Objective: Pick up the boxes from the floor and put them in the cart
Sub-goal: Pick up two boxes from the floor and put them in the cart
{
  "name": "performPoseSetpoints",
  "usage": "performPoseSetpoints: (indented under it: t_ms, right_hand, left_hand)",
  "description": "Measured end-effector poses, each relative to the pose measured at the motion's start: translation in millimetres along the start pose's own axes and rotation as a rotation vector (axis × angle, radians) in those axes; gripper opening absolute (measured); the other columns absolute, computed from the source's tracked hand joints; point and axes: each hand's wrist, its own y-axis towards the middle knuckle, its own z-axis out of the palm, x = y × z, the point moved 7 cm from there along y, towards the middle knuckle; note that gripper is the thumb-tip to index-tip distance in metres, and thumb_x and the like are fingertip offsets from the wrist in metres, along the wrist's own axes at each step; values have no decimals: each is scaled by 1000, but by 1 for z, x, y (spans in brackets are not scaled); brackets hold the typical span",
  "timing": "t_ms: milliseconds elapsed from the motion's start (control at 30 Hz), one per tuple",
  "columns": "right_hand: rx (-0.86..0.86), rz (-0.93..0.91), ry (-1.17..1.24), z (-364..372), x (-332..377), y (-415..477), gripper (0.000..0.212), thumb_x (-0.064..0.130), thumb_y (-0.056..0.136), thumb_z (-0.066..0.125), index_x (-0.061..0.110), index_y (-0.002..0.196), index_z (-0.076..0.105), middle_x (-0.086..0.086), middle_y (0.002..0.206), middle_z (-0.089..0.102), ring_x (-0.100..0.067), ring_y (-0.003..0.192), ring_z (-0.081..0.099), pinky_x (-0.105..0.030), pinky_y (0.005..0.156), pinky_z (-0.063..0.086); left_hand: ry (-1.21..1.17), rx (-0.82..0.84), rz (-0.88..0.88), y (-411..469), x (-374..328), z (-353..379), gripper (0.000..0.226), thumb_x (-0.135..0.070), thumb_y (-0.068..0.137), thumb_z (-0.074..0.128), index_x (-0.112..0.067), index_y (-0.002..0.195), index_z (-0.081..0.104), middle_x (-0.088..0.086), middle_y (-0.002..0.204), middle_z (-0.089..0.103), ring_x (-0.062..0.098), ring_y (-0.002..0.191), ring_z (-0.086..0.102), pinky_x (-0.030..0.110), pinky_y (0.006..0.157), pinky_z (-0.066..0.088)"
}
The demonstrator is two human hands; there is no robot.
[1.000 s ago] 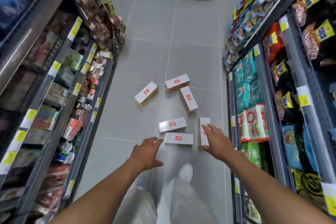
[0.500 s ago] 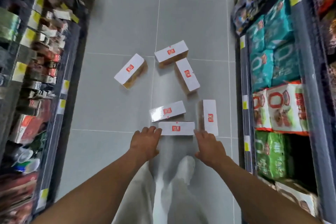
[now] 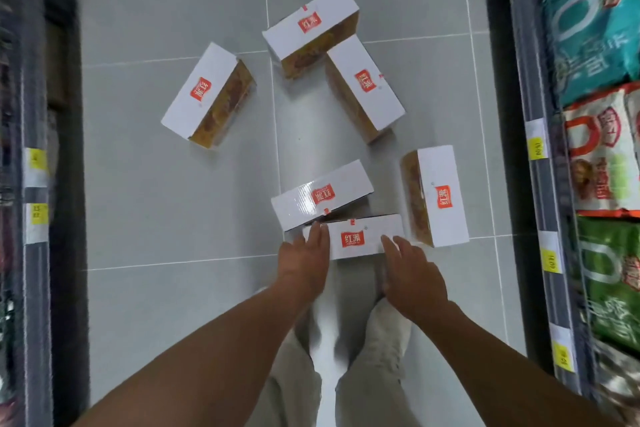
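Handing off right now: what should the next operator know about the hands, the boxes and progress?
Left hand: open, fingers touching the left end of the nearest box.
Right hand: open, fingers at that box's right end.
Boxes: all six lie on the floor; the five other boxes are spread just beyond.
Done: no box lifted; cart out of view.
Left: grip, lift and load all six.
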Motion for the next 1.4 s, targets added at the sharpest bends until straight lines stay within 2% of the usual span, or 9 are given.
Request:
performPoseSetpoints:
  t_ms: [67,133,333,567,767,900,1033,1133,1400]
  right_hand:
    - [-11,39,44,18,-7,7,80,28,65,94,11,136,59,-14,132,65,-36,106,69,-47,77,59]
    - [-35,70,52,29,-12,14,76,33,70,91,13,137,60,-12,136,63,-36,111,68,-48,82,59]
    - [-168,98,135,42,-23,31,74,33,70,90,10,134,61,-16,133,65,-37,108,69,-51,85,58]
    - [-174,13,123,50,-19,75,80,48,71,83,16,140,55,-12,141,59,-39,130,55,-64,106,42]
    - [-134,-52,28,55,-5,94,93,58,60,87,20,138,55,-13,140,60,-42,129,56,-72,104,39]
    - [-63,-38,1,51,-8,82,97,51,54,93,22,138,54,-10,139,59,-39,130,54,-73,101,41]
    - [-40,-55,16,28,-8,62,102,53,51,93,24,139,52,-9,140,59,-39,129,55,-76,95,42]
    - [-23,-58,23,-3,-8,41,113,55,45,95,23,140,45,-10,139,59,-40,127,56,-76,92,42]
    - [-59,-108,79,-112,-9,-44,111,50,40,98,23,134,48,-9,128,66,-36,114,66,-63,87,55]
  left_hand:
    - [-1,-10,3,24,-5,7,92,-25,96,64,-11,160,0,10,165,18,33,132,50,42,94,51]
    - [9,-9,7,45,-8,15,91,-27,97,64,-12,160,0,9,166,19,30,122,58,40,93,52]
    - [-19,-75,1,86,-20,20,81,-39,88,76,-20,149,27,5,141,44,26,106,63,38,87,54]
    - [7,-140,5,95,-22,30,73,-45,87,74,-23,143,34,6,136,42,24,112,54,35,89,49]
    - [-142,-154,-8,86,-16,30,87,-49,81,78,-27,148,28,1,149,35,25,124,51,39,99,50]
    - [-174,-152,14,69,-9,19,94,-46,76,82,-26,149,26,1,152,28,25,125,49,39,95,54]
    - [-181,-123,49,44,-8,0,106,-48,75,82,-26,155,16,2,160,23,26,132,43,40,99,53]
    - [-170,-112,92,19,-13,-26,101,-51,72,82,-28,150,24,2,159,27,26,136,42,41,99,53]
    - [-132,-123,171,-76,-29,-128,92,-51,76,79,-27,148,28,1,148,38,22,129,46,38,95,55]
